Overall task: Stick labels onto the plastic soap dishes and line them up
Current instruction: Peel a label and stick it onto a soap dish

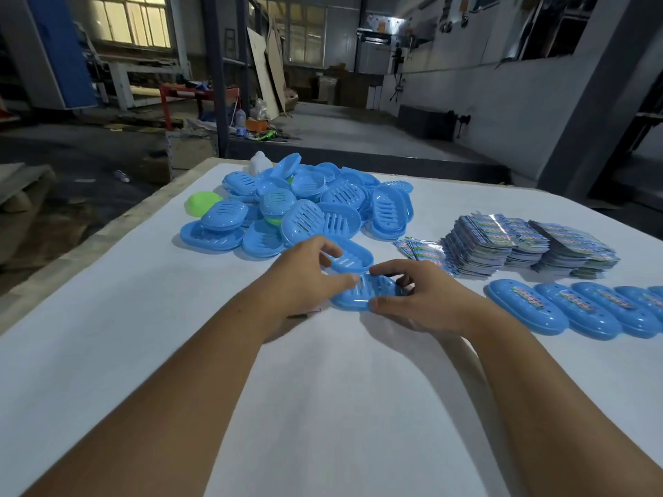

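Here both hands hold one blue soap dish [362, 294] in the middle of the white table [107, 335]. The left hand [305, 270] pinches its left end, and the right hand [419, 299] grips its right end. Behind them sits a big pile of blue dishes [305, 206]. To the right are stacks of labels [520, 245] and a row of labeled dishes [581, 310].

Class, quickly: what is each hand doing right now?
Left hand: grips the blue soap dish.
Right hand: grips the same dish.
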`<action>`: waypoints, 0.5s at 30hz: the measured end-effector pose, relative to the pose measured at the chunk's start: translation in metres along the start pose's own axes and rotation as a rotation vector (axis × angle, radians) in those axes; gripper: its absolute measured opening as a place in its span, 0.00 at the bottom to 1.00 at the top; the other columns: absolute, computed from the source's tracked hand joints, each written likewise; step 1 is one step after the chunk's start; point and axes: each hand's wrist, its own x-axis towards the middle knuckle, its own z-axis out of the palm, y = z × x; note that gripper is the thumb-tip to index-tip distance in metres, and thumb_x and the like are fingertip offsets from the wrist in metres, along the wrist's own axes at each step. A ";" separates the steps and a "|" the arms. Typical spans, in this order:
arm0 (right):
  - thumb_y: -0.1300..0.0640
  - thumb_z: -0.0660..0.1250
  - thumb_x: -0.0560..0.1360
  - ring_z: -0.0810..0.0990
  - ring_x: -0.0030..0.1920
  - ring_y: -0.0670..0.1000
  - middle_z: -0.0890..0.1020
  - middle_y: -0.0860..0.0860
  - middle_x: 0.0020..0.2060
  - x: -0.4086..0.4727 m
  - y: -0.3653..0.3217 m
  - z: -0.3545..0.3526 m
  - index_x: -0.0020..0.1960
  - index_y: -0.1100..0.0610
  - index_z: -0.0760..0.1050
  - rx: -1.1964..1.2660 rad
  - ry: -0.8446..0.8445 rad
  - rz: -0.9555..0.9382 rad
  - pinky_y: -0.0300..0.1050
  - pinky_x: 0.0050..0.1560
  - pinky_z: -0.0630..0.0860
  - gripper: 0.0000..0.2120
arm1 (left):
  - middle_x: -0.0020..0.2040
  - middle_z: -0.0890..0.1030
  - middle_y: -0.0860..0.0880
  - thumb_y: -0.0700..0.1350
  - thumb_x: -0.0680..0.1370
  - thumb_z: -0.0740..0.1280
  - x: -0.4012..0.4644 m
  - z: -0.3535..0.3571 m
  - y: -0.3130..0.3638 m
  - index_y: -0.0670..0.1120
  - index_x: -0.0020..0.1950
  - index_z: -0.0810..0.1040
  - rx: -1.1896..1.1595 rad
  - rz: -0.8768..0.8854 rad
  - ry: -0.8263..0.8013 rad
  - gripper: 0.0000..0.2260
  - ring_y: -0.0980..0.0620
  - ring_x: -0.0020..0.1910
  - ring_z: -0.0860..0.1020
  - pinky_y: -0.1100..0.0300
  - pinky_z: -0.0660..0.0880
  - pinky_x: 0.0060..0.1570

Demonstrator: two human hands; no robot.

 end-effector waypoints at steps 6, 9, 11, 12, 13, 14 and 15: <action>0.45 0.73 0.75 0.79 0.57 0.49 0.81 0.46 0.58 0.002 -0.001 0.001 0.71 0.46 0.73 -0.169 0.078 0.003 0.46 0.61 0.75 0.26 | 0.61 0.79 0.50 0.51 0.77 0.68 0.001 -0.021 -0.009 0.51 0.61 0.77 0.353 -0.203 0.186 0.14 0.49 0.58 0.77 0.60 0.68 0.49; 0.46 0.72 0.75 0.79 0.59 0.49 0.80 0.46 0.60 0.002 -0.001 0.002 0.72 0.46 0.72 -0.183 0.081 -0.010 0.46 0.62 0.75 0.26 | 0.63 0.77 0.49 0.55 0.72 0.75 -0.001 -0.025 -0.007 0.50 0.66 0.75 0.386 -0.263 0.092 0.24 0.49 0.60 0.76 0.59 0.68 0.49; 0.46 0.72 0.76 0.78 0.60 0.50 0.80 0.46 0.60 0.002 0.000 0.003 0.72 0.46 0.72 -0.197 0.088 -0.009 0.46 0.62 0.74 0.26 | 0.64 0.76 0.48 0.57 0.68 0.79 -0.002 -0.027 -0.007 0.51 0.67 0.74 0.382 -0.278 0.070 0.30 0.49 0.60 0.75 0.59 0.68 0.49; 0.45 0.71 0.76 0.78 0.60 0.50 0.80 0.46 0.60 0.002 0.001 0.004 0.72 0.46 0.72 -0.206 0.092 -0.007 0.45 0.61 0.74 0.26 | 0.65 0.75 0.48 0.57 0.67 0.80 -0.002 -0.027 -0.008 0.51 0.67 0.74 0.385 -0.282 0.077 0.32 0.49 0.61 0.74 0.58 0.69 0.51; 0.45 0.71 0.76 0.78 0.60 0.50 0.79 0.46 0.60 0.002 0.001 0.004 0.72 0.45 0.72 -0.214 0.094 -0.004 0.45 0.60 0.74 0.26 | 0.66 0.74 0.47 0.58 0.66 0.80 -0.002 -0.028 -0.009 0.51 0.67 0.73 0.390 -0.287 0.085 0.33 0.48 0.63 0.74 0.57 0.69 0.53; 0.44 0.71 0.76 0.78 0.60 0.50 0.79 0.46 0.59 0.002 0.001 0.005 0.72 0.45 0.72 -0.221 0.097 -0.004 0.44 0.59 0.73 0.26 | 0.67 0.73 0.47 0.59 0.66 0.80 -0.001 -0.029 -0.010 0.51 0.68 0.73 0.387 -0.292 0.093 0.34 0.48 0.64 0.73 0.56 0.69 0.55; 0.44 0.71 0.76 0.78 0.60 0.50 0.79 0.46 0.59 0.002 0.001 0.005 0.72 0.45 0.72 -0.227 0.101 -0.004 0.43 0.57 0.72 0.26 | 0.68 0.73 0.47 0.58 0.65 0.80 -0.001 -0.029 -0.011 0.51 0.68 0.73 0.372 -0.300 0.100 0.35 0.48 0.65 0.72 0.56 0.69 0.56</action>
